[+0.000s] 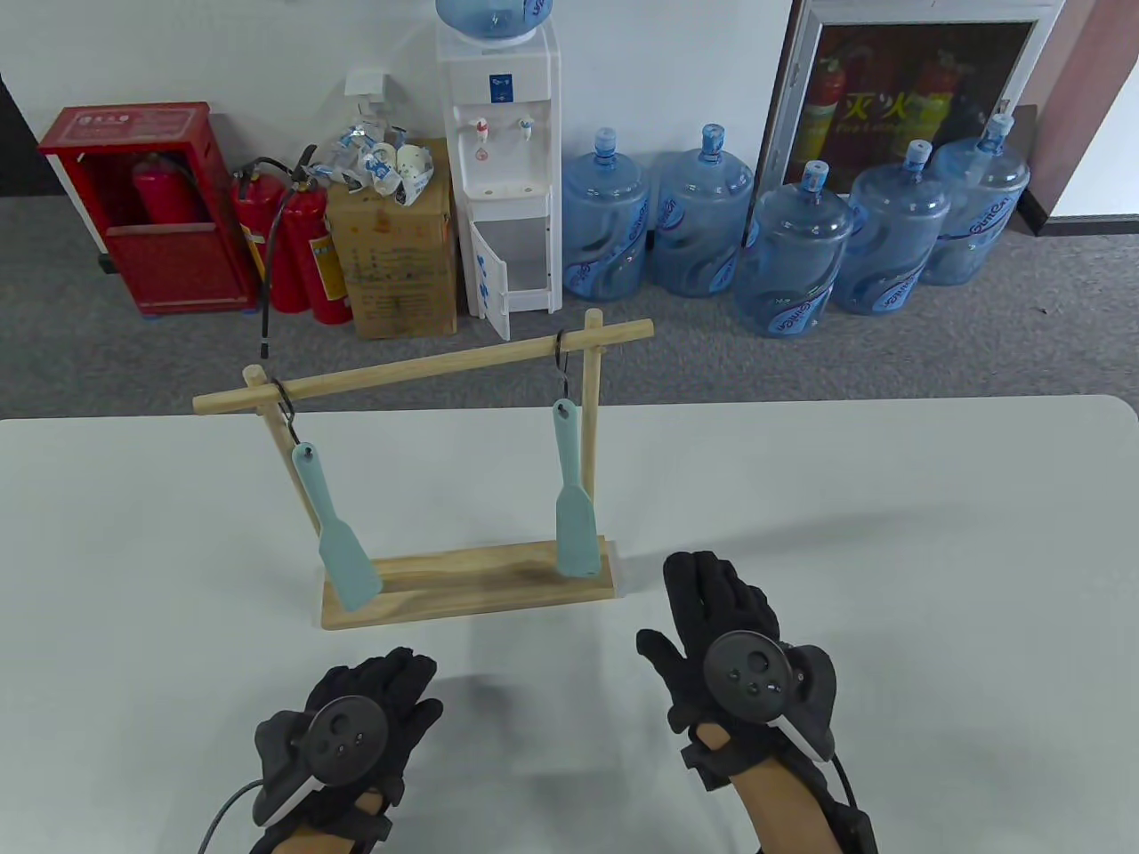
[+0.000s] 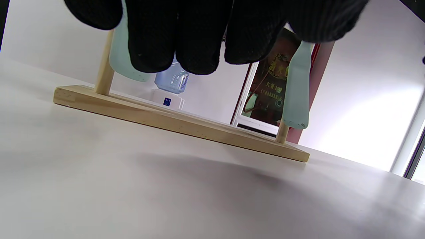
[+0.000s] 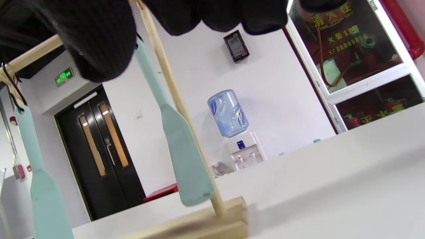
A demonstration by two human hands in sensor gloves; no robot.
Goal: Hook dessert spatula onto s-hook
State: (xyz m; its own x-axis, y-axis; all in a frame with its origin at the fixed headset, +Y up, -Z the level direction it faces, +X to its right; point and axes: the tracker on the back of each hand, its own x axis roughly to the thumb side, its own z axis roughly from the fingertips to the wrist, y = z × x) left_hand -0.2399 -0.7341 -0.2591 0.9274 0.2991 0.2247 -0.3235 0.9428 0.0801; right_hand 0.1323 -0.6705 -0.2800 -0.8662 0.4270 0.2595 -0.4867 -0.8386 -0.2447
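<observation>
Pale mint-green on both spatulas, left spatula [image 1: 334, 534] and right spatula [image 1: 574, 507], plain, no pattern. Black on the two s-hooks [image 1: 562, 351]. Light natural wood, with faint grain, on the rack [image 1: 463, 583]. Plain white on the table [image 1: 890, 551]. Black knit on left hand [image 1: 356, 729] and right hand [image 1: 730, 640], with dark grey trackers. Behind: translucent blue water bottles [image 1: 787, 258], red extinguishers [image 1: 302, 249], brown cardboard box [image 1: 396, 258], grey carpet.

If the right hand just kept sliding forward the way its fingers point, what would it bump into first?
Probably the right spatula hanging at the rack's right post, or the wooden base beneath it. The right hand points slightly left of straight ahead, though depth is hard to judge.
</observation>
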